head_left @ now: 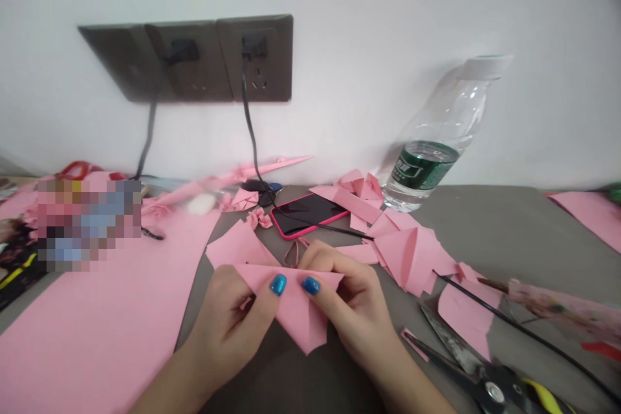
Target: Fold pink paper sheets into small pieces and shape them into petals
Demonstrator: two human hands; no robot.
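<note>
Between my two hands is a small sheet of folded pink paper, its lower corner pointing down toward me. My left hand pinches its left side, the thumb pressed on the front face. My right hand grips the right side the same way, thumb near the upper edge. Both thumbnails are blue, and the fingers behind the paper are partly hidden. Just beyond my hands lie another piece of pink paper and a phone in a pink case.
A water bottle leans at the wall. Folded pink pieces lie beyond my right hand, pliers nearer. A large pink sheet covers the left. A black cable runs from the wall sockets across the table.
</note>
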